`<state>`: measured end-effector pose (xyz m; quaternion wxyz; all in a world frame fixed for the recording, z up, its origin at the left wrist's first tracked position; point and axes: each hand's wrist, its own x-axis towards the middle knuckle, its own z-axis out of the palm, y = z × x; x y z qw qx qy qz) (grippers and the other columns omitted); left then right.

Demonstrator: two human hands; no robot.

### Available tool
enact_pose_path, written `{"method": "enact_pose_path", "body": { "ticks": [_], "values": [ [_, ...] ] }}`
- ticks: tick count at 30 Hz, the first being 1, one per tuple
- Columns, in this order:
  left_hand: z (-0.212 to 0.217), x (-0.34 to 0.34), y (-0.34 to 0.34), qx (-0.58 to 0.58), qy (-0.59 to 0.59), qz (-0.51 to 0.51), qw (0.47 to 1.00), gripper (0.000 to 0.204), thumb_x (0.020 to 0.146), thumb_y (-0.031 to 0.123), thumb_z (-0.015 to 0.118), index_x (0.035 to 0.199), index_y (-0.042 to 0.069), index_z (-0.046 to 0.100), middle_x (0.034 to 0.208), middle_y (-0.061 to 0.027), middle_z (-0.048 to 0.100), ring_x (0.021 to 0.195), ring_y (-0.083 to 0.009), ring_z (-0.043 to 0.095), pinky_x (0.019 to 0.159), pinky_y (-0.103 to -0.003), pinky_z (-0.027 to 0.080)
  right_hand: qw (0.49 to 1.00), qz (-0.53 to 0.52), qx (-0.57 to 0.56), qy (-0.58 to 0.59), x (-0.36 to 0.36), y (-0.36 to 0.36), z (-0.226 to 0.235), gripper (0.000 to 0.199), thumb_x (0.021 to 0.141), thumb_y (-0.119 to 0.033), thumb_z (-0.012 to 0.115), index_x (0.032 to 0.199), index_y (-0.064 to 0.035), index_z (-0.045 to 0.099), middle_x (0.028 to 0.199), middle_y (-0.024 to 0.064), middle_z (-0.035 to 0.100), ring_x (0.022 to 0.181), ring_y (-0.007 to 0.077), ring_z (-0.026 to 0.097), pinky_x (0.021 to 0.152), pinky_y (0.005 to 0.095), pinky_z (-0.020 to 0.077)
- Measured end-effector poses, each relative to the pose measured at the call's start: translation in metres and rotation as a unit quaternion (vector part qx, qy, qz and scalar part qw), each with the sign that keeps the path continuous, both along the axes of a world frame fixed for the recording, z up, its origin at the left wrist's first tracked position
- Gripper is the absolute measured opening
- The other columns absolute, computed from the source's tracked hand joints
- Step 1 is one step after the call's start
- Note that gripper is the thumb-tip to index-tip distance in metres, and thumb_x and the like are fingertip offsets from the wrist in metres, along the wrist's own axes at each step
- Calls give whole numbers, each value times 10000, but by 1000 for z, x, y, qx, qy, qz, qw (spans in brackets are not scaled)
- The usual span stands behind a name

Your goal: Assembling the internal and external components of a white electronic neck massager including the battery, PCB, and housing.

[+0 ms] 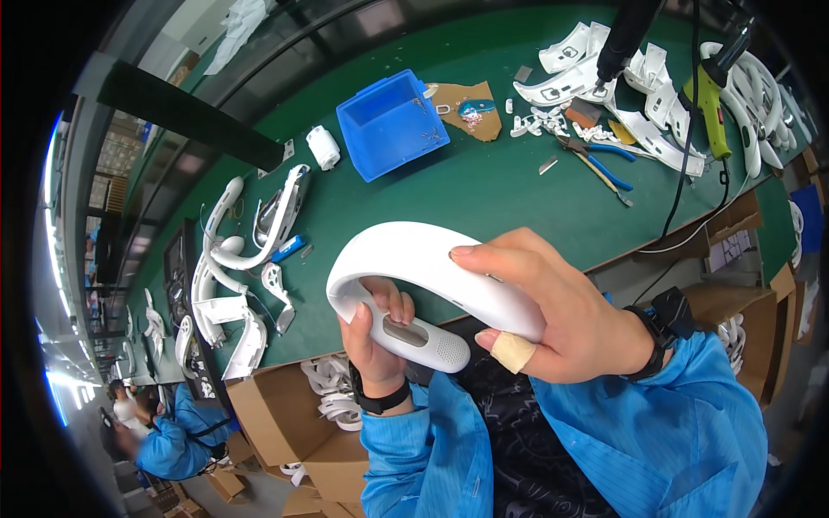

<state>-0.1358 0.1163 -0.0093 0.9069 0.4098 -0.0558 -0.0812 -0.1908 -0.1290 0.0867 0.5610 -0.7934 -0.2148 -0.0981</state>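
I hold a white curved U-shaped plastic device [406,259] close in front of me, above the near edge of the green workbench [484,190]. My left hand [377,332] grips its lower arm, the one with a grey oval panel and a perforated end. My right hand [553,311] wraps around the upper arm from the right; its thumb bears a tan bandage. Both wrists carry black bands, and both sleeves are blue.
A blue plastic bin [390,123] stands at the bench's far middle. White curved shells [242,276] lie at the left, more [656,95] at the right beside blue-handled pliers [604,160] and a yellow-green tool [710,104]. Cardboard boxes [276,414] sit below. A person in blue [164,440] is lower left.
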Motion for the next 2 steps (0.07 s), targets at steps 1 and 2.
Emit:
{"method": "enact_pose_path", "body": {
  "ticks": [1,2],
  "values": [
    [0,0,0,3,0,0,1000,448,965,289,633,1278,15,470,916,-72,507,737,-165,511,635,-318,445,1000,4,-1,4,0,0,0,706,838,-76,728,1474,-15,429,1287,179,554,1100,325,571,928,413,478],
    [0,0,1,5,1,1,1000,466,964,294,636,1295,14,466,916,-72,507,736,-166,511,635,-319,446,1000,5,-2,3,1,0,0,706,838,-76,728,1474,-15,429,1287,179,554,1100,325,571,928,413,478]
  ]
}}
